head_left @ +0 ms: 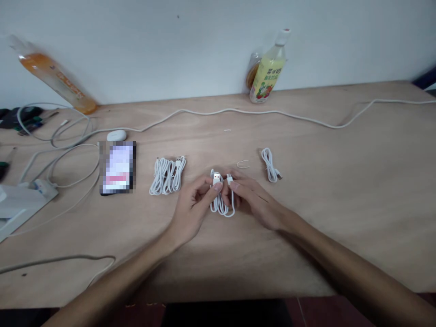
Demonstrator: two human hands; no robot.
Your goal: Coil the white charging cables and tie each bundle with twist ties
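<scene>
Between my hands, above the middle of the desk, is a coiled white USB cable [220,209]. My left hand [194,204] pinches its coil and the USB-A plug, thumb on top. With thumb and fingers closed, my right hand [257,200] grips the cable's other plug, which points away from me. To the left lie several coiled white cables [166,176] side by side. One more coiled cable [270,165] rests to the right. A thin white twist tie [243,164] lies just beyond my right hand, and a smaller tie [227,130] sits farther back.
A long white cord [225,110] runs across the back of the desk [340,181]. A phone [118,168], a white earbud case [116,135] and a power strip [27,209] are at the left. By the wall stand an orange drink bottle [57,81] and a yellow-labelled bottle [269,72].
</scene>
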